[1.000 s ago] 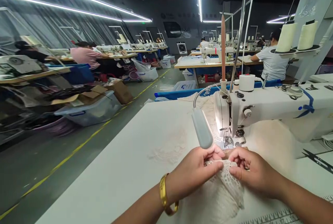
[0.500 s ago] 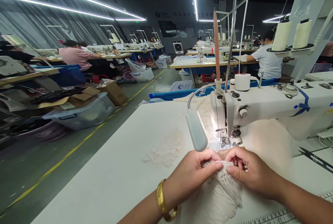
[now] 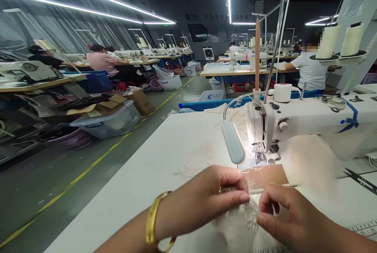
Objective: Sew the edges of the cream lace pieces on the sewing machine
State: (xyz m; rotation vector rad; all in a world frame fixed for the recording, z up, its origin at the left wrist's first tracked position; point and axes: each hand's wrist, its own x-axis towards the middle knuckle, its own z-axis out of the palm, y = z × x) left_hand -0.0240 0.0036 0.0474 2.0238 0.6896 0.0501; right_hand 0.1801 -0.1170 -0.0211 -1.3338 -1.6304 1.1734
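Observation:
White lace fabric [image 3: 238, 225] hangs below my hands in front of the sewing machine [image 3: 282, 123], partly blurred. My left hand [image 3: 219, 190], with a gold bangle at the wrist, pinches the upper edge of the lace between thumb and fingers. To its right, my right hand [image 3: 282, 210] is curled at the lace's right side, thumb close to the fingers; a thin pale stick shows behind its knuckles. Whether that hand grips the lace or the stick is unclear. A tan plate [image 3: 265, 176] lies between the hands and the presser foot.
Another pale lace piece [image 3: 197, 161] lies on the white table [image 3: 126, 174] at left. A grey lamp head [image 3: 233, 142] stands left of the needle. Black thread snips [image 3: 361, 180] and a ruler [image 3: 363, 225] lie at right. People sit at machines farther back.
My hands have moved apart, the right one down and to the right. The tan plate and stick have come into fuller view. The camera view has shifted slightly left.

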